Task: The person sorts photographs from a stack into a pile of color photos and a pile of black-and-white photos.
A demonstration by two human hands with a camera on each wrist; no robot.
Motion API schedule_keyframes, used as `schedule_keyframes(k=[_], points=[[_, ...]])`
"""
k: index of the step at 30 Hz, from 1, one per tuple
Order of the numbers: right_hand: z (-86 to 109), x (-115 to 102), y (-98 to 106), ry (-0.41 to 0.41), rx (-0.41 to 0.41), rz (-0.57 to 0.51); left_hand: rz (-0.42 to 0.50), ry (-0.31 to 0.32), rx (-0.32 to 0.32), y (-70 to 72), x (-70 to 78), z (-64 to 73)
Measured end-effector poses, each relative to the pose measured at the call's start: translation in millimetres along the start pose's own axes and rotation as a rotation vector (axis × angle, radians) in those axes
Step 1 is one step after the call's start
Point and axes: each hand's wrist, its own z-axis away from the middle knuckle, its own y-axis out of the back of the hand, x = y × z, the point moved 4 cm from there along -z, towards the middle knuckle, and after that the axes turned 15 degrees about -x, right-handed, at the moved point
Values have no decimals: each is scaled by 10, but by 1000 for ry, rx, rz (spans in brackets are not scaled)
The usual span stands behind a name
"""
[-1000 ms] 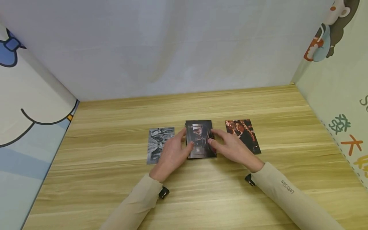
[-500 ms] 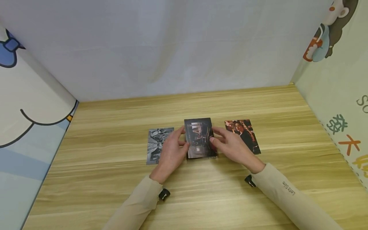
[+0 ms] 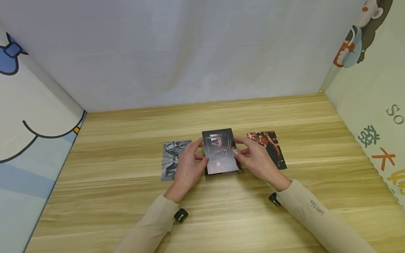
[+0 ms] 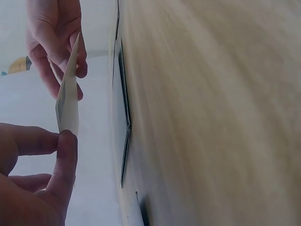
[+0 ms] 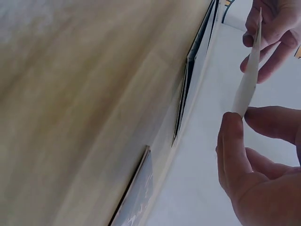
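A dark photo card (image 3: pixel 219 150) is raised off the wooden table (image 3: pixel 126 211), tilted toward me. My left hand (image 3: pixel 202 156) pinches its left edge and my right hand (image 3: pixel 238 149) pinches its right edge. In the left wrist view the card (image 4: pixel 68 99) shows edge-on between my left thumb (image 4: pixel 66 150) and the right hand (image 4: pixel 56 42). The right wrist view shows the card (image 5: pixel 247 80) the same way, held by my right hand (image 5: pixel 235 136). Under the card a thin dark stack (image 3: pixel 236 170) lies flat on the table; both wrist views show that stack (image 4: pixel 126 127) (image 5: pixel 186 94).
A black-and-white photo (image 3: pixel 172 160) lies left of the hands, partly under my left hand. A colour portrait photo (image 3: pixel 269 147) lies to the right. White cloth hangs behind the table, and printed panels (image 3: pixel 28 133) (image 3: pixel 373 105) wall in both sides.
The dark card has been lifted from flat on the stack to a raised, tilted pose. Both hands have risen slightly with it and now pinch its edges.
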Motion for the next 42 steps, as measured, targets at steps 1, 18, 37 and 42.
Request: schedule_keyframes(k=[1,18,37,42], points=[[1,0,1,6,4,1,3,4,1,-1,2,0],[23,-2,62,31,48,-7,45,-64,46,2,42,24],[108,-18,166,46,61,-43,44,-119,51,-68,128,18],[141,-14,200,23,65,-44,70,-151,78,-71,170,6]])
